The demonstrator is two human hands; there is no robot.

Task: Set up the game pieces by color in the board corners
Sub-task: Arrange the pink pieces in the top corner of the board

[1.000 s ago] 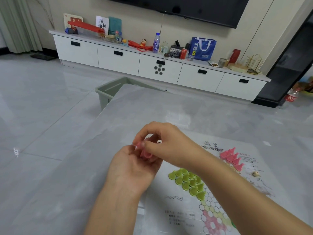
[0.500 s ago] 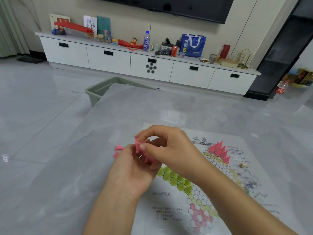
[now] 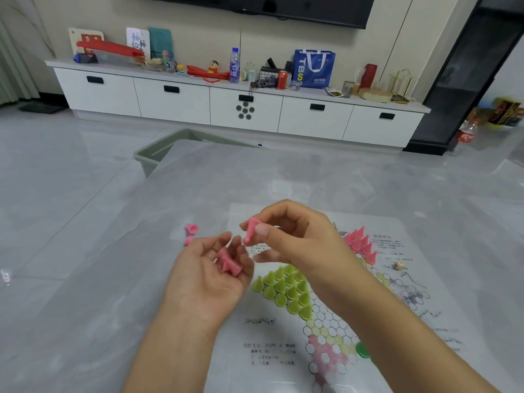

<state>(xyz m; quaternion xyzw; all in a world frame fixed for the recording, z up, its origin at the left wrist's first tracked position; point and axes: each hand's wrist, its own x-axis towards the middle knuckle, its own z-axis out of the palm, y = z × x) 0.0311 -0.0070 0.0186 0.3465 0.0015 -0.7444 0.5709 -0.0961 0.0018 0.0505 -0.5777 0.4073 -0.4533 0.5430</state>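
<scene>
head view: right hand (image 3: 295, 236) with pink piece (image 3: 251, 231) above left hand (image 3: 209, 276)

Grey marble table (image 3: 326, 177) — bearing the paper game board (image 3: 425, 313) and two loose pink pieces (image 3: 190, 234).

A pink cone-shaped plastic game piece (image 3: 251, 233) is pinched, tilted, above the white printed paper game board (image 3: 397, 313), while a few more pink cone pieces (image 3: 229, 260) lie jumbled in an upturned palm at the board's left edge. Green cone pieces (image 3: 286, 289) stand packed in the board's left corner, a cluster of pink cones (image 3: 361, 245) stands in its far corner, and two loose pink cones (image 3: 190, 234) lie on the grey bench left of the board.
</scene>
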